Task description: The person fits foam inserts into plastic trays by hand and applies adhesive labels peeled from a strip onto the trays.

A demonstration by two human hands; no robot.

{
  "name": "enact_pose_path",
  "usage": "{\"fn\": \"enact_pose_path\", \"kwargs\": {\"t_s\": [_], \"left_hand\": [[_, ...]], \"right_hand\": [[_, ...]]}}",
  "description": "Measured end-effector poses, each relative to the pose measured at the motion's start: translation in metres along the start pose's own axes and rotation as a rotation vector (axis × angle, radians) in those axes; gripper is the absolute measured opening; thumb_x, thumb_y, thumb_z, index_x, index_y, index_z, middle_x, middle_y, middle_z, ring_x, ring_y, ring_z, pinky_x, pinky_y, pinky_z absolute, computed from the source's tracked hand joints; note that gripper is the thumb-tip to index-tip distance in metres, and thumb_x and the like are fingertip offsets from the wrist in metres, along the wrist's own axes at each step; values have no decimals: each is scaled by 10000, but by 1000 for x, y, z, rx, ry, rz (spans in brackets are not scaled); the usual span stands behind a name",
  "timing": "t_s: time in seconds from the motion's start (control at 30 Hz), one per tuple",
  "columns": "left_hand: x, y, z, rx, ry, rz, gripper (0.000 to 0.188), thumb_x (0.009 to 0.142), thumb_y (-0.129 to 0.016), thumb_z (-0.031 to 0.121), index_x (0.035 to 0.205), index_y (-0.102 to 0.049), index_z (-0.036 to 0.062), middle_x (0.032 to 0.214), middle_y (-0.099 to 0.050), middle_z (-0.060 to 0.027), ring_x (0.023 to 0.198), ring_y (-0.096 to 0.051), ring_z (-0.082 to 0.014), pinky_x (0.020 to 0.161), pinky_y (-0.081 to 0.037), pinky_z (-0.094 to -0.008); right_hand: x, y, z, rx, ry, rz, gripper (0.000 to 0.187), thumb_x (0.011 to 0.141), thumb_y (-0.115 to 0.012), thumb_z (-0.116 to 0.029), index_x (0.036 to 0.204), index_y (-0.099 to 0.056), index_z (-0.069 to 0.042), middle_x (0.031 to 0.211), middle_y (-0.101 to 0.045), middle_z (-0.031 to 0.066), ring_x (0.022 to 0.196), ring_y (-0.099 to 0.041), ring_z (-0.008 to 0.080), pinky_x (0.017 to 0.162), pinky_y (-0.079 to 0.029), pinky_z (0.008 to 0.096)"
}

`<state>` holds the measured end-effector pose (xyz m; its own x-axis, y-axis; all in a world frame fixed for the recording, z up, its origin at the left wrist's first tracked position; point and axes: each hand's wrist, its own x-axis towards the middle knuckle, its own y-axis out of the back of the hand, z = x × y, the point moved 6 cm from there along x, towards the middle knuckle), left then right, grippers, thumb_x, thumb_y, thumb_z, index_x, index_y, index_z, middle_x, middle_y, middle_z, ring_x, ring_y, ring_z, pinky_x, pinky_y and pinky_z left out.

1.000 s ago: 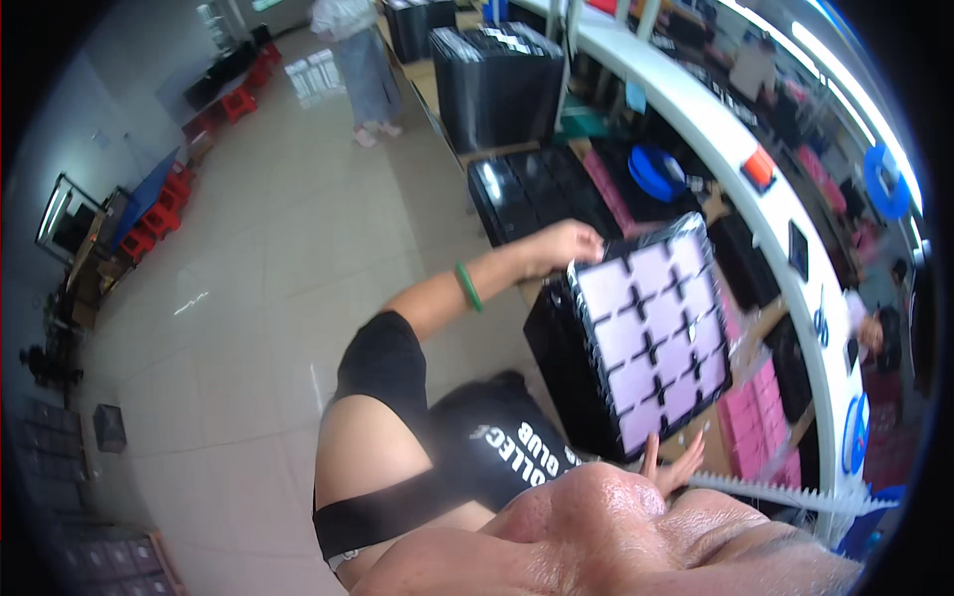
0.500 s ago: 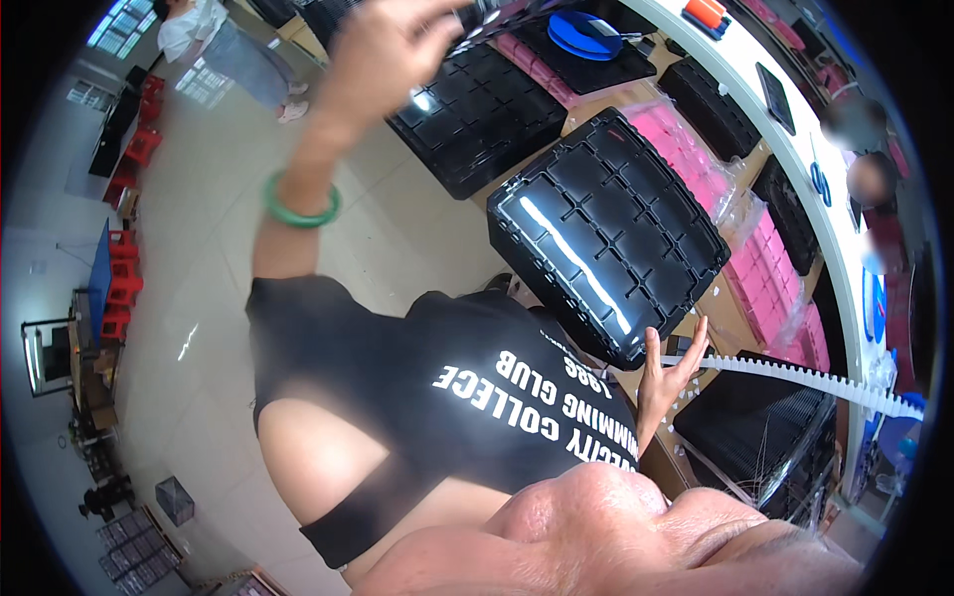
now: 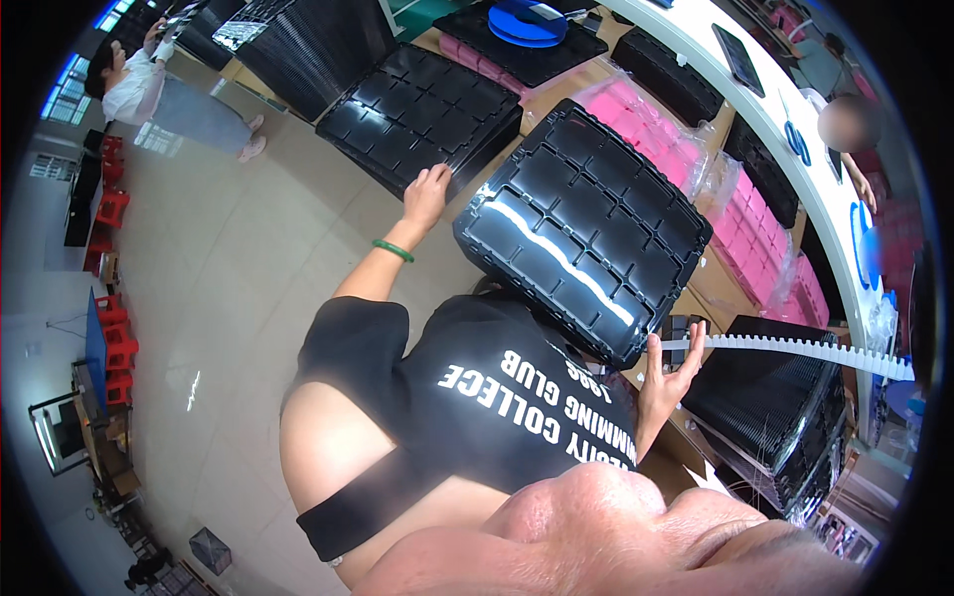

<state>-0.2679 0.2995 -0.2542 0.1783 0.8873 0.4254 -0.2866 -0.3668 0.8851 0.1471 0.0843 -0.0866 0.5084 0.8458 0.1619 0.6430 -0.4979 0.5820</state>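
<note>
My left hand, with a green bangle at the wrist, is at the near edge of a stack of black plastic trays. Its fingers are curled together on the edge of a tray; the fingertips are partly hidden. A second stack of glossy black compartment trays lies tilted in front of my body. By its near right corner my right hand has its fingers spread apart and holds nothing. A white toothed strip runs from beside those fingers to the right; contact with it is unclear.
Pink trays in clear wrap and more black trays line the right side. A white counter curves past them with a phone and blue scissors. A person stands at the far left; another sits beyond the counter.
My left hand has come down from high at the top, nearer my body, to the edge of the black tray stack. My right hand has stayed nearly in place.
</note>
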Motion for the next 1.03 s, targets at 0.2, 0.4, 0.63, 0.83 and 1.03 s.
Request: {"fn": "enact_pose_path", "kwargs": {"t_s": [0.2, 0.4, 0.63, 0.83, 1.03], "left_hand": [[-19, 12, -6, 43, -19, -106, 321, 818, -586, 92, 1137, -601, 56, 1138, -583, -47, 915, -602, -252, 755, -535, -380], [-14, 5, 3, 76, 85, -226, 425, 746, -688, 178, 1137, -562, 67, 1215, -563, -103, 1013, -594, -301, 794, -493, -431], [-13, 95, 39, -258, 237, 73, 319, 830, -610, 142, 1128, -609, 28, 1266, -534, -124, 1078, -567, -310, 920, -456, -411], [-4, 150, 103, -495, 122, 199, 238, 873, -571, 99, 1095, -641, 51, 1204, -592, -104, 1114, -579, -292, 933, -483, -376], [-14, 147, 182, -868, 9, 101, 206, 860, -619, 147, 1043, -655, 58, 1074, -634, -108, 1028, -616, -243, 899, -480, -359]], "right_hand": [[0, -5, 2, 42, -10, -16, 696, 820, -734, -196, 1412, -396, -55, 1370, -466, 185, 1315, -384, 294, 1097, -246, 402], [22, 39, 46, 23, 103, 298, 644, 816, -746, -152, 1349, -435, 32, 1351, -473, 209, 1245, -459, 317, 1070, -330, 396], [92, 63, 134, -117, -6, 430, 731, 804, -768, -228, 1366, -393, 51, 1333, -479, 235, 1206, -493, 313, 1036, -388, 391], [125, 36, 243, 370, -62, 86, 308, 892, -673, -180, 1073, -642, 67, 1011, -643, 88, 929, -584, 144, 834, -470, 270], [95, 24, 210, 407, -122, -51, 286, 889, -676, -201, 1019, -668, 53, 899, -653, 44, 800, -576, 107, 734, -473, 253]]}}
